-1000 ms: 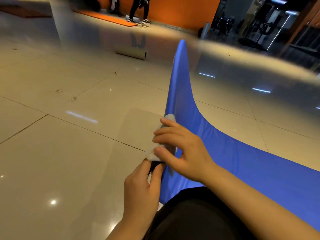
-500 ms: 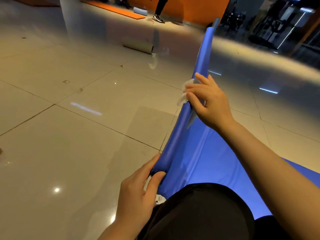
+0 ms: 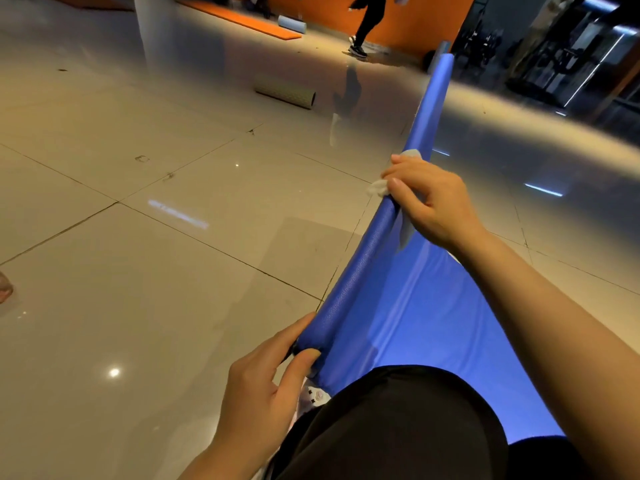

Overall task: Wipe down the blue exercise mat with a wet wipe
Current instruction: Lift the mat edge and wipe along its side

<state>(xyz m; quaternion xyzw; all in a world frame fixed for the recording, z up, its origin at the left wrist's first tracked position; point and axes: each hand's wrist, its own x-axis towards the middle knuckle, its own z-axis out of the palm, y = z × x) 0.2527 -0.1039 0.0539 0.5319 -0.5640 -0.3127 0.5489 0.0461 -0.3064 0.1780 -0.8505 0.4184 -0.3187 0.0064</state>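
The blue exercise mat (image 3: 408, 306) lies on the tiled floor with its left long edge lifted and curled up. My left hand (image 3: 263, 386) grips the near corner of that raised edge between thumb and fingers. Farther along the same edge, my right hand (image 3: 429, 202) is wrapped over it and holds a white wet wipe (image 3: 379, 187) against the mat. Bits of the wipe stick out at the fingertips and above the hand; the rest is hidden under the palm.
My knees in black trousers (image 3: 398, 427) rest on the mat's near end. A rolled grey-green mat (image 3: 285, 93) lies on the floor beyond. A person's legs (image 3: 363, 26) walk past an orange wall, by an orange mat (image 3: 242, 19).
My right hand has slid the wipe away from me along the raised mat edge, from beside my left hand to about mid-length. My left hand has kept its grip on the near corner.
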